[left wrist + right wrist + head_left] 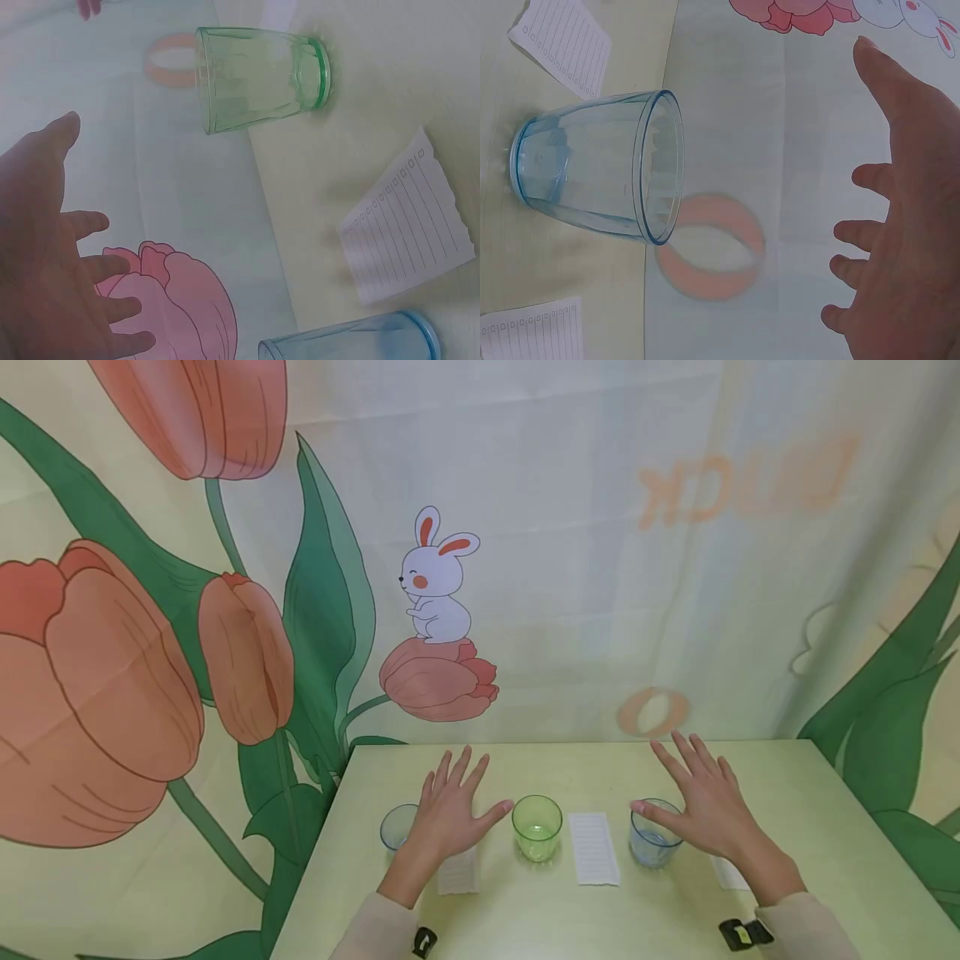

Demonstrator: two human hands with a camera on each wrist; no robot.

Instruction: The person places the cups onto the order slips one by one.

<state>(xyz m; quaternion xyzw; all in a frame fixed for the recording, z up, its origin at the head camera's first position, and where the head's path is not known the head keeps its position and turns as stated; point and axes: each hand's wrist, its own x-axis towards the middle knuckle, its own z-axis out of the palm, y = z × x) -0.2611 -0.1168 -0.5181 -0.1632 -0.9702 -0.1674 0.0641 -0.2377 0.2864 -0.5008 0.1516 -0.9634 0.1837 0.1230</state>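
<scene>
Both hands are raised over the table with fingers spread, holding nothing. My left hand (452, 817) hovers between a blue glass (397, 828), which it partly covers in the head view, and a green glass (537, 829). The left wrist view shows the green glass (262, 81) upright on the table, apart from the hand. My right hand (708, 810) is above and beside a second blue glass (654, 847), its thumb overlapping the rim in the head view. In the right wrist view that blue glass (592, 165) stands apart from the fingers.
Lined paper slips lie on the table (525, 927): one slip (459, 872) below the left hand, another slip (594, 849) between the green and right blue glasses, a third slip (729, 872) partly under the right forearm. A printed curtain (570, 568) hangs behind the table.
</scene>
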